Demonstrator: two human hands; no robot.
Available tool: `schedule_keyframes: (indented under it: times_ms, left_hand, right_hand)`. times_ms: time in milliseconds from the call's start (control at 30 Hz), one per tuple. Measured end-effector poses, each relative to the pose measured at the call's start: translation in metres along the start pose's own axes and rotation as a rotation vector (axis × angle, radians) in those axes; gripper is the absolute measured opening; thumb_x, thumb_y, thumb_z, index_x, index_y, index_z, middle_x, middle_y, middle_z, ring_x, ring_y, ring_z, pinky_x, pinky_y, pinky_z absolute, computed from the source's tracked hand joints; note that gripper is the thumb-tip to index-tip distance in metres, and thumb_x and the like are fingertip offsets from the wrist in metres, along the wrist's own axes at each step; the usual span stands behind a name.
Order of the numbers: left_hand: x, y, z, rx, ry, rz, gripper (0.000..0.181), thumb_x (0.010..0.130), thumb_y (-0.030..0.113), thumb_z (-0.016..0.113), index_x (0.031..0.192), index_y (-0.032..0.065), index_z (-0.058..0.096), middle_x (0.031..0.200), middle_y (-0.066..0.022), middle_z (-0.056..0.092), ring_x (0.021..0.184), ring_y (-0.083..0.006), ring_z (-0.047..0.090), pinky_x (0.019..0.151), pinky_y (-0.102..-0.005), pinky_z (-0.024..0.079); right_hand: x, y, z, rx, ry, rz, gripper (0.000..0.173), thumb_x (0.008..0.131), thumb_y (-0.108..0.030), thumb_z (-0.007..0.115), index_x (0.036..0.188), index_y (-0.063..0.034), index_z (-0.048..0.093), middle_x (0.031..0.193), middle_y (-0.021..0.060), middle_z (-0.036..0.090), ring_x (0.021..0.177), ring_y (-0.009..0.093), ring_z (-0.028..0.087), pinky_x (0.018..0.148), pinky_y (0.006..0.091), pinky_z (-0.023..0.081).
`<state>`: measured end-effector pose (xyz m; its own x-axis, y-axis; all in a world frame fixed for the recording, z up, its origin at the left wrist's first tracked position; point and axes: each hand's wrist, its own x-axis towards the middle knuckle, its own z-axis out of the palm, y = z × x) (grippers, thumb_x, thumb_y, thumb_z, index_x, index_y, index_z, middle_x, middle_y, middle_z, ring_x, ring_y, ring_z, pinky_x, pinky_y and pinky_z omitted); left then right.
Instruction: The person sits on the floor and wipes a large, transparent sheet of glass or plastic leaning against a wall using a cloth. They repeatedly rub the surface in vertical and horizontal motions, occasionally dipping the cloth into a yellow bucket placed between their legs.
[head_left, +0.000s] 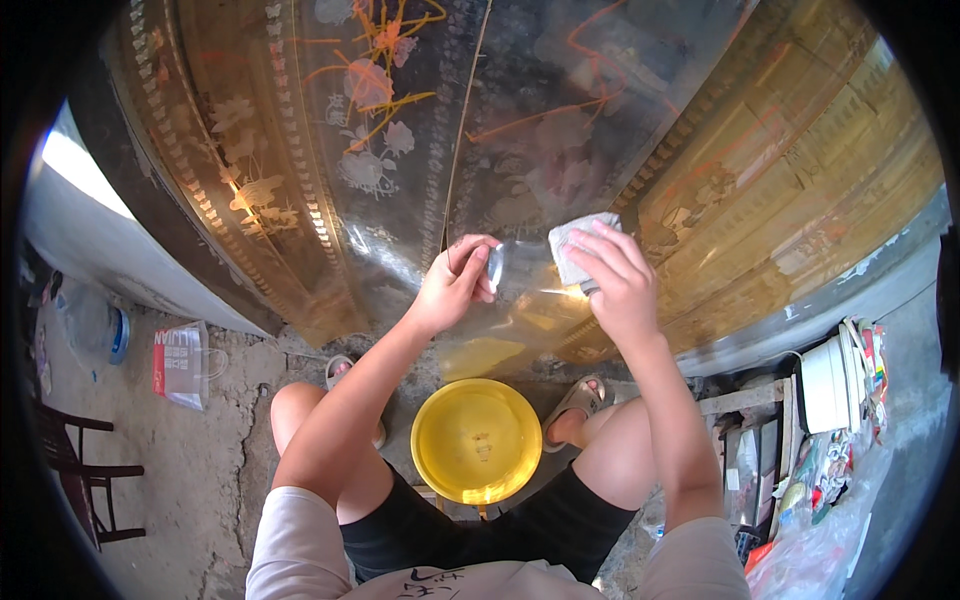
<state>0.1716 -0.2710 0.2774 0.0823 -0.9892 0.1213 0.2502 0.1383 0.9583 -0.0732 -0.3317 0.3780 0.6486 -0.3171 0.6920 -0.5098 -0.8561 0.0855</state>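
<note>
Before me hangs a clear plastic door curtain (525, 165) in panels, printed with flowers and butterfly borders and scribbled with orange and yellow marks. My left hand (454, 281) pinches a shiny, curled piece (495, 267), which appears to be the curtain's edge near the middle seam. To its right, my right hand (619, 277) holds a folded light-grey cloth (574, 251) with fingers spread over it, against the plastic. Whether the cloth is wet I cannot tell. On the floor between my feet stands a round yellow basin (427, 469), seemingly with water inside.
At the left are a dark wooden chair (94, 471), a printed clear plastic bag (182, 364) and a large clear plastic bottle (86, 319). A white container (825, 386) sits by a wooden frame (784, 420) at the right, above crumpled plastic bags (817, 551). Pale walls flank the curtain.
</note>
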Motion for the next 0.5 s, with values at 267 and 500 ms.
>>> schedule_keyframes:
  times_ms: [267, 500]
  left_hand:
    - [0.0, 0.003, 0.0, 0.085, -0.013, -0.009, 0.031, 0.115, 0.033, 0.05, 0.131, 0.0101, 0.062, 0.075, 0.0008, 0.063, 0.068, -0.0067, 0.064, 0.066, -0.0243, 0.054]
    - [-0.006, 0.008, -0.001, 0.152, -0.037, -0.038, 0.032, 0.115, 0.035, 0.049, 0.131, 0.0105, 0.061, 0.076, 0.0008, 0.064, 0.07, -0.0072, 0.066, 0.066, -0.024, 0.054]
  right_hand:
    - [-0.008, 0.003, -0.009, 0.041, -0.058, -0.047, 0.041, 0.074, 0.011, 0.068, 0.107, -0.0113, 0.079, 0.12, 0.0003, 0.075, 0.12, 0.025, 0.068, 0.094, 0.0391, 0.06]
    - [0.048, 0.015, -0.035, -0.061, 0.097, -0.078, 0.046, 0.072, 0.016, 0.064, 0.106, -0.0108, 0.08, 0.118, 0.0017, 0.077, 0.119, 0.025, 0.069, 0.094, 0.0382, 0.06]
